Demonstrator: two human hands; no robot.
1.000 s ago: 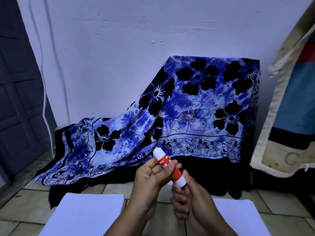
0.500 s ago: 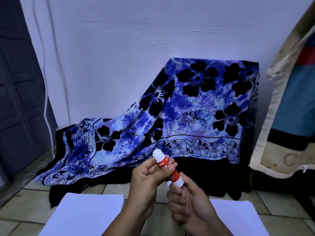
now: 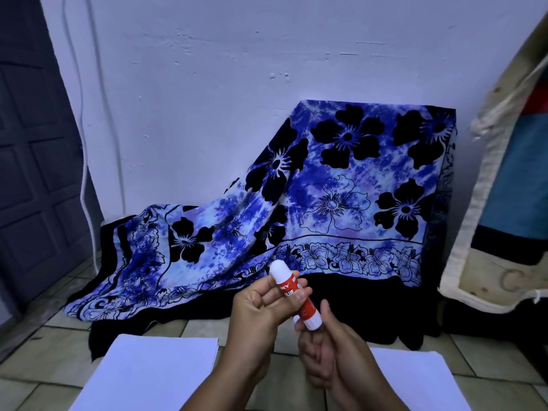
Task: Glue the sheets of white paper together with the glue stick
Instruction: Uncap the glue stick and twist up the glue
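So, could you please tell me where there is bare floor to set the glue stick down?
Bare tiles show between the left paper stack and the right sheet, and left of that stack toward the door. Behind the papers the flowered cloth crowds the floor; only a thin tile strip is free.

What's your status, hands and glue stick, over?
Left hand grips glue stick; right hand pinches its lower end. White paper lies on floor, both sides, untouched. No obstruction seen.
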